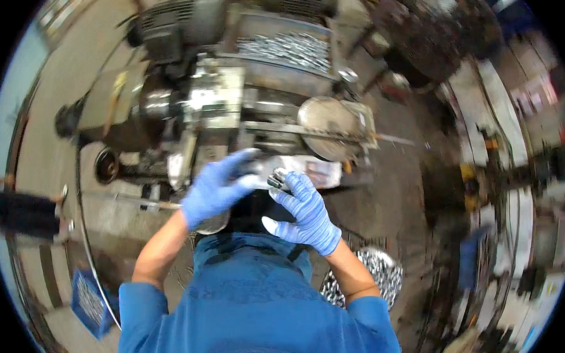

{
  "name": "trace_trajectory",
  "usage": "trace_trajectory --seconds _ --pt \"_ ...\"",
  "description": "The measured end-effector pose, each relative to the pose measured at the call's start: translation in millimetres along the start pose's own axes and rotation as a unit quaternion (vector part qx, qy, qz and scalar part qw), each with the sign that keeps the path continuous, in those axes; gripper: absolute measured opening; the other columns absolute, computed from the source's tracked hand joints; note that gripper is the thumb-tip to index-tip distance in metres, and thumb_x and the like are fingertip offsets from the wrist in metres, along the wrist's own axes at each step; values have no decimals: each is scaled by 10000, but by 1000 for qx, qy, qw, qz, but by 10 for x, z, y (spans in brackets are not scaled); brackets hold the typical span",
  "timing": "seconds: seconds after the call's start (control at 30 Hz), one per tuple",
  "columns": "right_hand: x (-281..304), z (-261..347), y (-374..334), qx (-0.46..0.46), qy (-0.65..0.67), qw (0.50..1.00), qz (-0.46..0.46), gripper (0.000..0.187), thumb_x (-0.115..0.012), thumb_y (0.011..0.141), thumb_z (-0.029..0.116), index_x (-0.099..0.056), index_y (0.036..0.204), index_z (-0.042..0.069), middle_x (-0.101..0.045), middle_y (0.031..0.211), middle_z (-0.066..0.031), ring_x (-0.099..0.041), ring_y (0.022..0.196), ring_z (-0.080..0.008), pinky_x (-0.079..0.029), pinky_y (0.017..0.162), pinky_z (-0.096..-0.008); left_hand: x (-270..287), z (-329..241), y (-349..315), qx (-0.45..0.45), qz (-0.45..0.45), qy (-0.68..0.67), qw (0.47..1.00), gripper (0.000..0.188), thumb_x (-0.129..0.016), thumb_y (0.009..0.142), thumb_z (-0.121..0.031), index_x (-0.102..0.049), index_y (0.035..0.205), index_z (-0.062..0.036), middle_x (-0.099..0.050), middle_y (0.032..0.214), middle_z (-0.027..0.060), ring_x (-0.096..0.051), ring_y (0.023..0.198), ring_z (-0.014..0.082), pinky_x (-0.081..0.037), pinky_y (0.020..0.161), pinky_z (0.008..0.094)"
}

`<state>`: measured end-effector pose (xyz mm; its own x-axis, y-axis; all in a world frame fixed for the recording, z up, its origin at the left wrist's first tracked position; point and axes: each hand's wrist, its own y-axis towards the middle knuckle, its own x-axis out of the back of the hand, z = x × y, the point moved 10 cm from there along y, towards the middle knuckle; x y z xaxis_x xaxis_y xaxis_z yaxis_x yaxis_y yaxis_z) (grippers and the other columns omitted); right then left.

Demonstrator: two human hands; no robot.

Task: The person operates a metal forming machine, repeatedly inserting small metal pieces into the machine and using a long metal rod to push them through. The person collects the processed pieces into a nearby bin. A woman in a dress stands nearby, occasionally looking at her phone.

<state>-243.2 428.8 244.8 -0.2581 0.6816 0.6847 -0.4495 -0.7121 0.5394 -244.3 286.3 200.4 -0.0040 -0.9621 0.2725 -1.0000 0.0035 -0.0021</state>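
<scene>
At the far left edge another person's dark sleeve [16,212] reaches in, well apart from the work. Low on the left a blue crate [88,303] sits on the floor beside the person's left elbow. Above it stands a dark, oily machine [191,103], its round parts and metal blocks crowding the upper left; a small round wheel [106,164] hangs on its near side. On top of the machine, further back, a tray of bright metal pieces [288,47] catches the light, and to the right of centre a round grey disc [326,118] sits on a long bar.

The left hand [216,189], in a blue glove, hovers in front of the machine with its fingers spread and blurred; its grip looks loose and mostly open, fingertips just beside a small dark metal part [276,179], and whether it touches that part cannot be told. The part lies between the two hands, in front of the machine and above the person's lap. The right hand [303,212], also blue-gloved, has its grip curled round the part at the fingertips, thumb sticking out below.

Lower right, by the right elbow, a container of shiny metal pieces [379,275] rests near the floor. Cluttered shelves [511,142] fill the blurred right side.
</scene>
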Motion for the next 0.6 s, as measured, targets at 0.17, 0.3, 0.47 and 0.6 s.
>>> trace_trajectory --seconds 0.17,0.3,0.47,0.6 --pt "-398 303 435 94 6 993 73 487 -746 658 373 -608 939 0 -476 1210 -265 -463 1115 -429 -352 982 -489 71 114 -143 8 -39 -233 972 495 -632 842 -205 -476 1266 -2 -607 1086 89 -558 987 137 -452 880 283" --pt "-479 365 564 74 42 994 66 445 -751 610 357 -648 892 29 -491 1165 -279 -471 1081 -429 -361 952 -492 274 212 -240 6 -79 -356 931 483 -574 859 -252 -484 1254 11 -609 1055 72 -570 948 120 -458 847 265" --pt "-636 347 691 70 -6 996 51 424 -739 619 343 -660 902 36 -542 1068 -221 -494 1021 -393 -391 907 -470 358 305 -221 -6 -104 -408 907 488 -570 864 -245 -465 1271 3 -611 1019 44 -567 896 93 -455 801 232" --pt "-694 350 817 82 -21 995 57 386 -739 617 312 -668 884 43 -571 1038 -181 -511 1000 -367 -410 889 -442 453 326 -233 4 -114 -393 913 468 -572 872 -263 -478 1265 -27 -610 989 25 -561 853 76 -453 766 209"
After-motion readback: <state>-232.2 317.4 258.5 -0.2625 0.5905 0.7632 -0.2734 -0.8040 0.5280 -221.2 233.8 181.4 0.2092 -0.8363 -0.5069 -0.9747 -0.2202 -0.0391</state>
